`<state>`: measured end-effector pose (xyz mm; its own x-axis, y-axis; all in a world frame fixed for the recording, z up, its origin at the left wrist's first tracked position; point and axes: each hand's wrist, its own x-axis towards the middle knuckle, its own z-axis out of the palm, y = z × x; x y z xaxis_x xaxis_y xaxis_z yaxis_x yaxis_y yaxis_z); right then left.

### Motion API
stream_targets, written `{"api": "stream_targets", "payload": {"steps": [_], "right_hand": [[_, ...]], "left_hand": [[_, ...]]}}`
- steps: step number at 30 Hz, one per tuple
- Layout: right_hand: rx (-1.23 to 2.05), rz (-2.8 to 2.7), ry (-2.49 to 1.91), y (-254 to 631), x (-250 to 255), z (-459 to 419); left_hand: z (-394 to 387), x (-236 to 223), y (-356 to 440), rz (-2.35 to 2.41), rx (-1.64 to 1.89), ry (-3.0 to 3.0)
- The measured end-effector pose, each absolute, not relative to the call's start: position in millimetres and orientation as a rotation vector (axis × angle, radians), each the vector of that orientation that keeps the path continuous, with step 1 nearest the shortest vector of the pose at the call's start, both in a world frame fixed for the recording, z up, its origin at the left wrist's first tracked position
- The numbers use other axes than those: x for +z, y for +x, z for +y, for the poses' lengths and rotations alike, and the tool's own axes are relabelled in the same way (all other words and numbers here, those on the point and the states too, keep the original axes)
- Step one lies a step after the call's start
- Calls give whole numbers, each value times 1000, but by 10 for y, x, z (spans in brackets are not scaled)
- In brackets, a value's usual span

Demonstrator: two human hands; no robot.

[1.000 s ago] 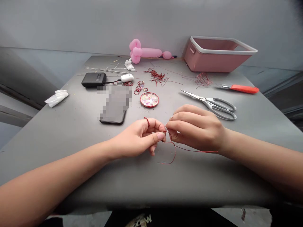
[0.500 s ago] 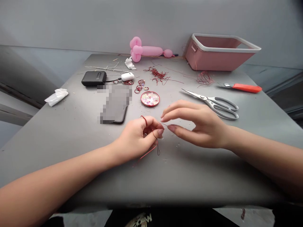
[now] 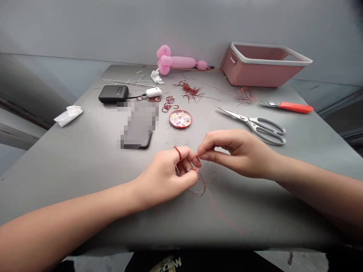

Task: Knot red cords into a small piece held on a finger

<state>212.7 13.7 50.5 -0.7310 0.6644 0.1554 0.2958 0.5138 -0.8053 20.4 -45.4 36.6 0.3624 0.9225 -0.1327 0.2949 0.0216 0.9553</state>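
My left hand (image 3: 170, 172) is closed in a pinch on thin red cord, with a red cord ring (image 3: 178, 152) around its index finger. From between its fingers a dark loop of cord (image 3: 204, 187) hangs down, and a blurred red strand (image 3: 217, 209) trails toward the lower right. My right hand (image 3: 238, 153) pinches the cord just beside the left fingertips, thumb and index finger pressed together. Just beyond the hands lies a round red-rimmed dish of pale beads (image 3: 180, 119). Small finished-looking cord rings (image 3: 167, 105) lie behind it.
Scissors (image 3: 252, 122) and a red-handled cutter (image 3: 295, 107) lie to the right. A pink bin (image 3: 258, 71) and a pink balloon (image 3: 181, 62) stand at the back. Left are a phone (image 3: 140, 126), a black power bank (image 3: 113, 94) and tissue (image 3: 69, 115). Cord scraps (image 3: 191, 90) lie behind the dish.
My right hand's fingers have closed from spread to a pinch at the cord by the left fingertips. The loose red strand has swung from lower left to lower right.
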Motion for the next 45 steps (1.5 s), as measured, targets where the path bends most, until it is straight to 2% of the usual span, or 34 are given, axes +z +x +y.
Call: {"api": "stream_targets", "payload": {"steps": [4,10,21,27,34,45], "right_hand": [[998,-2177,-869,2144,478,206],[885,-2292,-701,2176,505,224],[-45,-2471,-511,2201,650,119],[-421,-2485,-419,2228,689,-44],[-439,-2551,-225,2204,769,-211],[-386,-2621,-253,2190,718,-204]], "left_hand": [[-459,391,200,1050,793,1350],[-412,403,173,995,723,1322],[-413,401,139,987,703,1926],[-413,404,141,1000,706,1951],[-414,432,195,1117,743,1520],[-327,406,151,1014,677,1054]]}}
